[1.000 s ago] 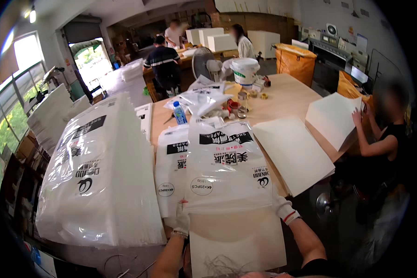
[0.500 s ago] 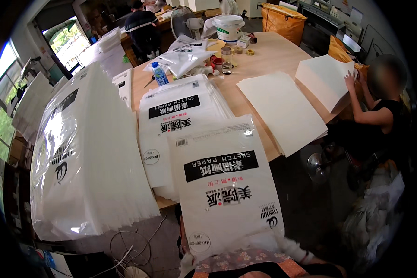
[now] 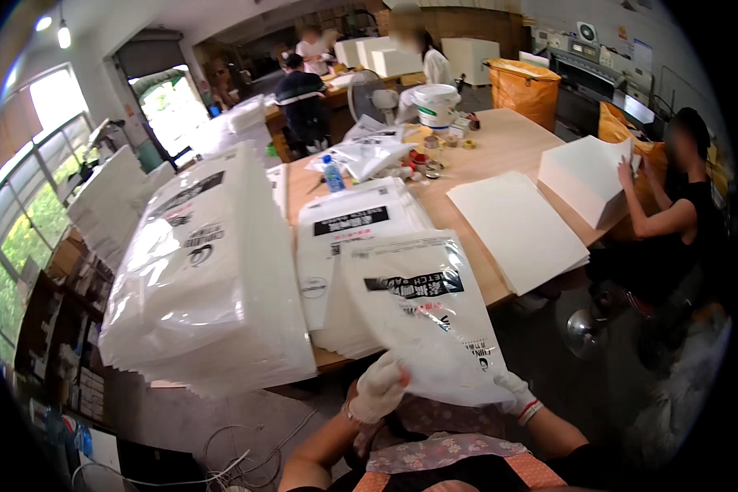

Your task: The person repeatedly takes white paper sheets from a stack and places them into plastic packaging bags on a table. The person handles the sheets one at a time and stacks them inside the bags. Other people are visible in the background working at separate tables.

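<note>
In white gloves, my two hands hold a printed clear plastic bag of white sketch paper (image 3: pixel 435 328) by its near end, in front of my apron. My left hand (image 3: pixel 379 387) is closed on its lower left edge, with reddish fingertips showing. At the lower right corner my right hand (image 3: pixel 517 397) grips the film, its fingers partly hidden. The near part of the bag is creased and shiny, and its far end overlaps a stack of similar printed bags (image 3: pixel 320 283) on the table. How much paper is inside cannot be made out.
A tall pile of large plastic bags (image 3: pixel 213 271) overhangs the table (image 3: pixel 500 148) at left. Loose white sheets (image 3: pixel 517 230) lie at right, beside a thick paper stack (image 3: pixel 578 176) handled by a seated person (image 3: pixel 672 189). A blue-labelled bottle (image 3: pixel 333 174) and white bucket (image 3: pixel 436 107) stand farther back.
My hands have come into clear view at the bag's near corners. The bag's near part has creased and its lower left side has folded inward. My view has tilted up and shifted left.
</note>
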Demonstrator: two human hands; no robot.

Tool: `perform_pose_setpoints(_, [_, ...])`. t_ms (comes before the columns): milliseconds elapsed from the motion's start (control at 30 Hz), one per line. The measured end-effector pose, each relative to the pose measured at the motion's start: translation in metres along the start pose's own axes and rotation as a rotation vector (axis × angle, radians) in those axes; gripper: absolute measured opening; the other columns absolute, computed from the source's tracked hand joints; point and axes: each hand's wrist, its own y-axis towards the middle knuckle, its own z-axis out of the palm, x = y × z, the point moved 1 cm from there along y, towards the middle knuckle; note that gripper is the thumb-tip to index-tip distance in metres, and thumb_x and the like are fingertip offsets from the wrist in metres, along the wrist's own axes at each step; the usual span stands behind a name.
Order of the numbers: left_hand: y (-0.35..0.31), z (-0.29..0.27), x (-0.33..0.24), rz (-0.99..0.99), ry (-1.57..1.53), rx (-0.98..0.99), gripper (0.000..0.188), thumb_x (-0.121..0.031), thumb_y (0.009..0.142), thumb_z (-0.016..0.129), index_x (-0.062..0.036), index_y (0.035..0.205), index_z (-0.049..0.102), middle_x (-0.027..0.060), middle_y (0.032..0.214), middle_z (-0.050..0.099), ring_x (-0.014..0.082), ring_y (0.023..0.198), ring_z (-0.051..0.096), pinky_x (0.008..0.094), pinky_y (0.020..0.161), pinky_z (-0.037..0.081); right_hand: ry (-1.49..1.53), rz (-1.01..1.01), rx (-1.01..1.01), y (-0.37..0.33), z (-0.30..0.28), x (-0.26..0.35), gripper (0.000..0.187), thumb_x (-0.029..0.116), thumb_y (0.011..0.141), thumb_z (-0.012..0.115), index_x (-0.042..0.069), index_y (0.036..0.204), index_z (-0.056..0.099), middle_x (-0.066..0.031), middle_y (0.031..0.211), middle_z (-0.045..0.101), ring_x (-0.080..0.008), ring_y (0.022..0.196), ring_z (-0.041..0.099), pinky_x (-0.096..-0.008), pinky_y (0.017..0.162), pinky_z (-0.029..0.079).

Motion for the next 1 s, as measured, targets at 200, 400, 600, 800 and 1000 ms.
perform_pose_setpoints(200, [0.004,-0.089,-0.133,-0.151,-0.198,-0.235,0.038,-0.035,0.084,0.055,0.0007,0.095,0.061,0.0049,0.085,0.060,0.0177,0.081,0.056,0.0297,0.075,0.045,0.009,-0.166,-0.051,0.075,0.139,0.019,0.036,0.012,0.089,0.055,0.000,0.123,0.049,-0.0073,0.111,0.056,-0.0151,0.098,0.055,-0.0273,0.085,0.047])
perform_pose_setpoints(400, [-0.010,-0.296,-0.165,0.596,1.013,-1.026,0.027,-0.020,0.095,0.042,0.0000,0.112,0.050,0.0130,0.106,0.057,0.0260,0.095,0.056,0.0317,0.084,0.047,-0.477,-0.513,0.598,0.170,0.328,0.071,0.037,0.015,0.089,0.059,-0.003,0.119,0.051,-0.0109,0.105,0.056,-0.0150,0.093,0.057,-0.0264,0.078,0.051])
perform_pose_setpoints(600, [-0.034,-0.435,-0.146,0.166,0.406,-1.142,0.039,-0.027,0.094,0.039,0.0024,0.118,0.050,0.0176,0.117,0.053,0.0283,0.102,0.054,0.0362,0.090,0.044,-0.590,0.078,0.705,0.171,0.455,0.037,0.034,0.033,0.092,0.054,-0.001,0.099,0.057,-0.0088,0.072,0.059,-0.0148,0.061,0.062,-0.0265,0.049,0.054])
perform_pose_setpoints(800, [-0.105,-0.296,-0.007,-0.028,0.300,-1.168,0.037,-0.027,0.093,0.040,-0.0013,0.117,0.050,0.0137,0.115,0.055,0.0245,0.100,0.054,0.0369,0.086,0.045,-0.359,-0.118,0.963,0.166,0.384,0.017,0.033,0.022,0.094,0.050,-0.001,0.117,0.048,-0.0088,0.091,0.061,-0.0125,0.077,0.061,-0.0257,0.066,0.053])
perform_pose_setpoints(1000, [-0.023,-0.093,0.168,-0.245,1.022,0.175,0.044,-0.034,0.089,0.048,-0.0083,0.126,0.050,0.0132,0.135,0.044,0.0306,0.119,0.044,0.0468,0.103,0.032,-1.343,-0.598,0.075,0.182,0.112,0.037,0.030,0.028,0.087,0.059,0.002,0.104,0.060,-0.0156,0.090,0.064,-0.0266,0.073,0.064,-0.0370,0.067,0.052])
